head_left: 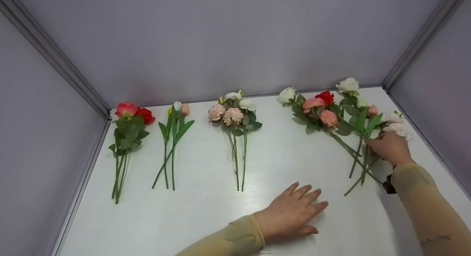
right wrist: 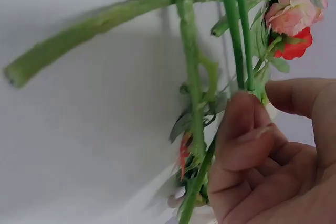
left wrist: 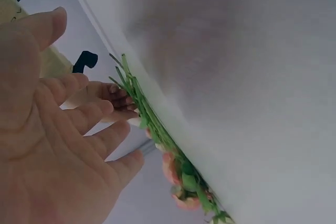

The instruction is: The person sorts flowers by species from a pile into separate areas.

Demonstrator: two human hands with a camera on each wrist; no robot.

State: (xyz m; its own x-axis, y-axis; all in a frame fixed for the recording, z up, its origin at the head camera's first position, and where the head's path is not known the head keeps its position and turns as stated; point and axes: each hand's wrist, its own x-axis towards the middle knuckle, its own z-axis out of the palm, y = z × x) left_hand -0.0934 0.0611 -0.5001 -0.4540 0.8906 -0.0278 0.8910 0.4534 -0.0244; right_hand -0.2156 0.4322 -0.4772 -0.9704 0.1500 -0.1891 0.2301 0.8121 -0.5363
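My right hand [head_left: 390, 147] is at the right-hand pile of artificial flowers. Its thumb and curled fingers [right wrist: 244, 124] pinch smooth green tulip stems [right wrist: 231, 24]; how many are gripped is partly hidden. A pink tulip [head_left: 372, 110] and a whitish tulip [head_left: 362, 102] stand out above the hand. Beside them lie a red flower [head_left: 325, 97], pinkish-orange flowers [head_left: 328, 118] and white flowers [head_left: 347, 85], their stems crossing. Near the table's front, my left hand [head_left: 294, 211] is palm down with fingers spread, holding nothing. The left wrist view shows its palm [left wrist: 52, 145] and straight fingers.
Three separate groups lie leftward on the white table [head_left: 206, 219]: pink-and-red flowers [head_left: 126, 109], tulips [head_left: 176, 127] in yellow, white and pink, and pale pink roses [head_left: 232, 116] with white ones. Grey panels [head_left: 235, 42] enclose the back and sides.
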